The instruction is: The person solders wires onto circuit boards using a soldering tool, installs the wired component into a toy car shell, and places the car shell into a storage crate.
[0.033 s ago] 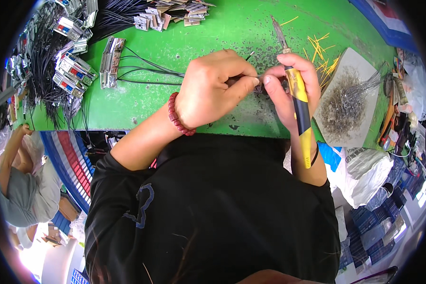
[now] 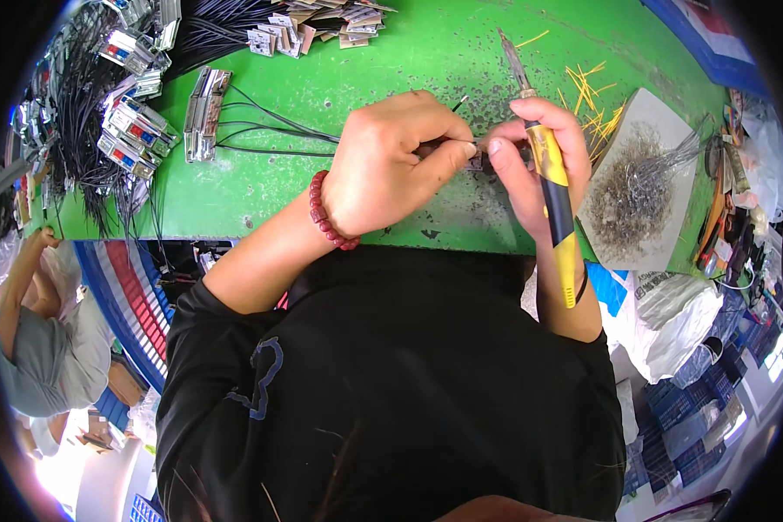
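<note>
Black wires (image 2: 311, 134) pinched, soldering iron (image 2: 557, 193) gripped

On my feed, the left hand (image 2: 387, 161) is closed on the wires, left of the iron; its fingertip detail is too small to tell. The right hand (image 2: 527, 193) wraps the iron's handle. Farther left of the iron lie metal housings (image 2: 202, 117); right of it, a grey board (image 2: 609, 196).
</note>
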The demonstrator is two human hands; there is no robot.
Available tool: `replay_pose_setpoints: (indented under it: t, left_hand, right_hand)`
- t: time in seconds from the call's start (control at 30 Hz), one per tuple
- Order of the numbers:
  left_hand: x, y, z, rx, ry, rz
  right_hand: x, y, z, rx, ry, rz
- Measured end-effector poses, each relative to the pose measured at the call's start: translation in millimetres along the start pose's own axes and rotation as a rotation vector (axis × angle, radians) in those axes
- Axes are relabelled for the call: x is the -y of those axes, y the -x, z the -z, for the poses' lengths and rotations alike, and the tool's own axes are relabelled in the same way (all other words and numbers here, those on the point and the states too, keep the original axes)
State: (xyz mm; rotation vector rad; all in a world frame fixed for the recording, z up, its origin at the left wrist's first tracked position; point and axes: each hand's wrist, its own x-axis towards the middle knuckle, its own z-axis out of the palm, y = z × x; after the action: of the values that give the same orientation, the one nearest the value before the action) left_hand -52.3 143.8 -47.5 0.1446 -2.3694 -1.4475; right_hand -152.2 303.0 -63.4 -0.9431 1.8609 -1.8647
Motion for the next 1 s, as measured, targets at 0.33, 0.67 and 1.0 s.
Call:
replay_pose_setpoints:
  t: [0.33,0.67,1.0]
  left_hand:
    - [-7.1,5.2,1.4,-0.008,-0.01,-0.018]
    - [-0.5,7.8,-28.4,0.017,-0.21,-0.125]
    - [10.0,8.0,-44.3,0.058,-0.325,-0.134]
  right_hand:
    - [-8.7,-17.2,32.0,0.603,0.663,0.415]
    - [-13.0,23.1,6.7,0.084,0.7,0.273]
    - [3.3,42.2,33.7,-0.059,0.212,-0.104]
